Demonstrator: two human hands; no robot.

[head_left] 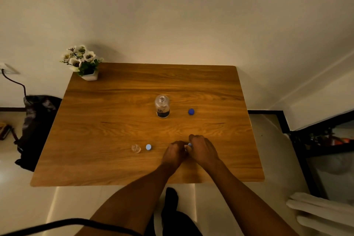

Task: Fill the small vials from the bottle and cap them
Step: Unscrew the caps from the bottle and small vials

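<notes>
Vial in work: held between both hands near the table's (107, 168) front edge, right of centre. Only its pale blue cap (189, 144) shows; glass body hidden by the fingers. Left hand (175, 152) curled closed around the vial from the left. Right hand (203, 150) pinched on the cap from above, apparently turning it, though the view is too small to be sure.

Second vial (136, 148): clear, uncapped, upright on the table, left of the hands near the front edge. Its loose pale blue cap (148, 147) lies just beside it on the right, apart.

Bottle (162, 106): clear, dark label, open neck, upright at table centre. Dark blue bottle cap (191, 111) lies on the table to its right, apart.

Flower pot (89, 74) at the far left corner.
</notes>
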